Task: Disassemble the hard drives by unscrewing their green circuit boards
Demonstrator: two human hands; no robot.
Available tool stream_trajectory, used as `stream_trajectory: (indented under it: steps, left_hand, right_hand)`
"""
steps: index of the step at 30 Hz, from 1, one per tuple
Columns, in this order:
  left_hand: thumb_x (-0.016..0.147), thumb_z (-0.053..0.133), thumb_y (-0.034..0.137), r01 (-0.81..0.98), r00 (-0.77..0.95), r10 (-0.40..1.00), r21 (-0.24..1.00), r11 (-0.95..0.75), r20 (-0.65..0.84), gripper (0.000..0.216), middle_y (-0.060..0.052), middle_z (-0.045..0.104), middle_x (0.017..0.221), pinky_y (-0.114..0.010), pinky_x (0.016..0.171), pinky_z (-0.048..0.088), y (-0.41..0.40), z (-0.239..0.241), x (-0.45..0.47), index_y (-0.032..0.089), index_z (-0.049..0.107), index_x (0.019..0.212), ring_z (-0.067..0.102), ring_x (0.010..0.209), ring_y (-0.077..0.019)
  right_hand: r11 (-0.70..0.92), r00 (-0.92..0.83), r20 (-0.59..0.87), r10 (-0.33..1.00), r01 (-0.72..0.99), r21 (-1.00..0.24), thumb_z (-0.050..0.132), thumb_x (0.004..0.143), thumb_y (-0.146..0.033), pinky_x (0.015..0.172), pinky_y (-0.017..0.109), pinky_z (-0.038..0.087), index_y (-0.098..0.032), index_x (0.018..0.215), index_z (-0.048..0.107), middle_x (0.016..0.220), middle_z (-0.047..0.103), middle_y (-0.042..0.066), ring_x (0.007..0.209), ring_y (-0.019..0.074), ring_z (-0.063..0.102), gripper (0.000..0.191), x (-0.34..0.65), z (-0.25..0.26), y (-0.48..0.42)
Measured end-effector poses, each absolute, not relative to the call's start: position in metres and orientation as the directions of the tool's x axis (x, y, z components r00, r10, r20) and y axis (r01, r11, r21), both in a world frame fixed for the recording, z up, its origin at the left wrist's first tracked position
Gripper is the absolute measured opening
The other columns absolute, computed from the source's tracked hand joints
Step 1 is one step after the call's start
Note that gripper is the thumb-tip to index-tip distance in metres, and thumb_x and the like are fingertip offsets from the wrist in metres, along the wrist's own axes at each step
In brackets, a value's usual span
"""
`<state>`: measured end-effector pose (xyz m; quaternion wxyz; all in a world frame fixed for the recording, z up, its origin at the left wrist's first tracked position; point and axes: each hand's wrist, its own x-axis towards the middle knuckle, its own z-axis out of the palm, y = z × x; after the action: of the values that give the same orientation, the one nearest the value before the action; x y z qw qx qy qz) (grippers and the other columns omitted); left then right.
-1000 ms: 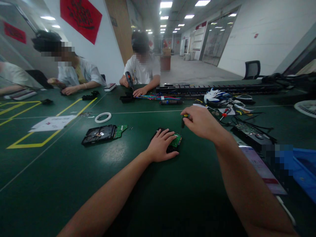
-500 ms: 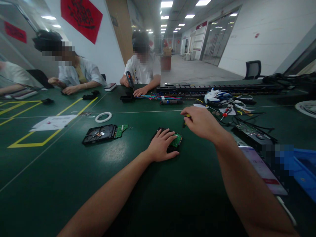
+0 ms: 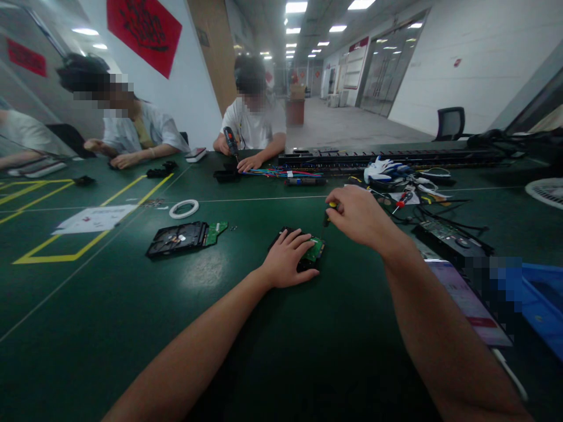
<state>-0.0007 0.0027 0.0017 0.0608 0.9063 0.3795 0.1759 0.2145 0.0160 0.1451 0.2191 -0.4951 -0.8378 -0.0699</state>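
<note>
My left hand point(image 3: 288, 261) lies spread over a hard drive point(image 3: 315, 251), pressing it on the green table; part of its green circuit board shows beyond my fingers. Just right of it, my right hand point(image 3: 354, 214) is closed around a screwdriver point(image 3: 327, 218) with a yellow and dark handle. The screwdriver points down toward the drive's right edge; whether its tip sits in a screw is too small to tell. To the left rests another hard drive point(image 3: 178, 239) with a green board point(image 3: 216, 232) sticking out at its right end. Several tiny screws point(image 3: 233, 228) lie beside that board.
A white ring point(image 3: 184, 208) and a paper sheet point(image 3: 94, 218) lie at the left. Tools, gloves point(image 3: 387, 171) and another drive point(image 3: 453, 237) crowd the right, near a blue bin point(image 3: 543, 305). Across the table, a person holds a power drill point(image 3: 230, 140) by coloured wires.
My right hand has shifted very slightly, its fingers turned a little around the screwdriver handle. My left hand and the drive under it stay in place.
</note>
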Motion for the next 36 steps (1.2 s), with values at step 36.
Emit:
stream_trajectory:
  steps: [36]
  left_hand:
    - [0.084,0.054,0.074,0.667,0.655,0.702,0.224,-0.711,0.278,0.081,-0.006,0.043,0.158,-0.06,0.126,0.012,0.003,0.001,0.0,0.026,0.044,0.149,0.029,0.15,-0.0353]
  right_hand:
    - [0.51,-0.42,0.431,0.799,0.852,-0.116,0.054,0.091,-0.016,0.096,0.039,0.047,-0.012,0.105,0.07,0.11,0.067,0.016,0.104,0.0285,0.062,0.022,0.214,0.138,0.018]
